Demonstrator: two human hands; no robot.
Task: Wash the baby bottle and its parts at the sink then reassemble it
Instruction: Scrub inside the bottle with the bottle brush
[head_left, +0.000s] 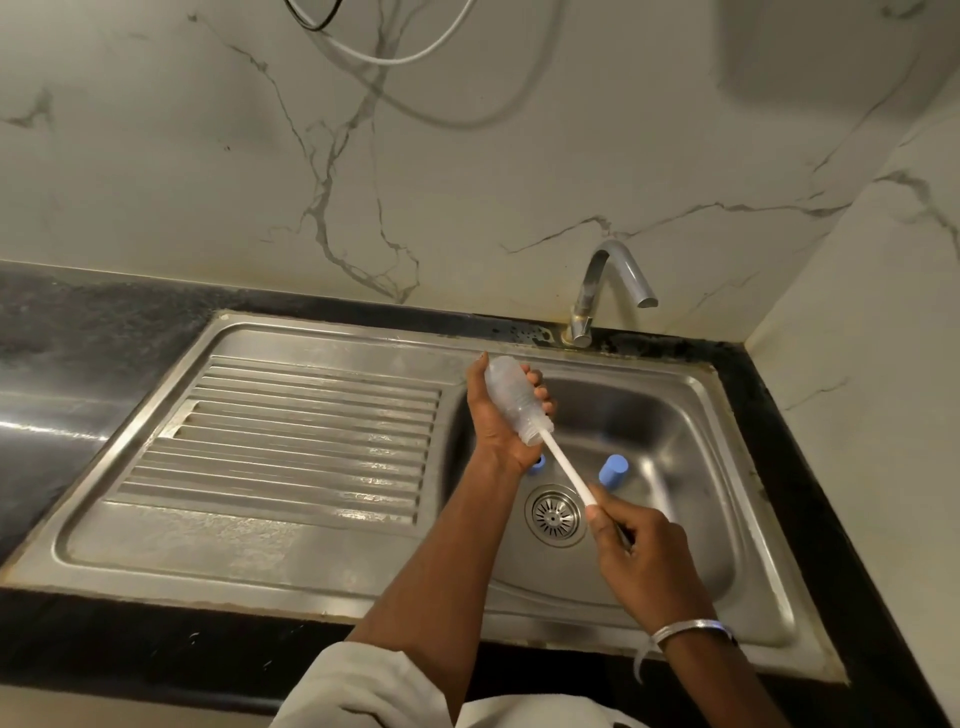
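My left hand (496, 415) grips a clear baby bottle (514, 397) above the sink basin (675, 415), with the bottle's mouth tilted down toward me. A white brush handle (569, 475) runs out of that mouth, and my right hand (631, 545) holds its lower end, so the brush head sits inside the bottle. Two blue bottle parts lie on the basin floor: a blue cap (613, 470) right of the handle, and a blue piece (537, 465) half hidden behind my left wrist.
A metal faucet (613, 280) stands at the back of the basin, with no water running. The drain strainer (553, 514) sits below my hands. A ribbed draining board (291, 441) lies to the left, within a black countertop (78, 332). Marble walls close off the back and right.
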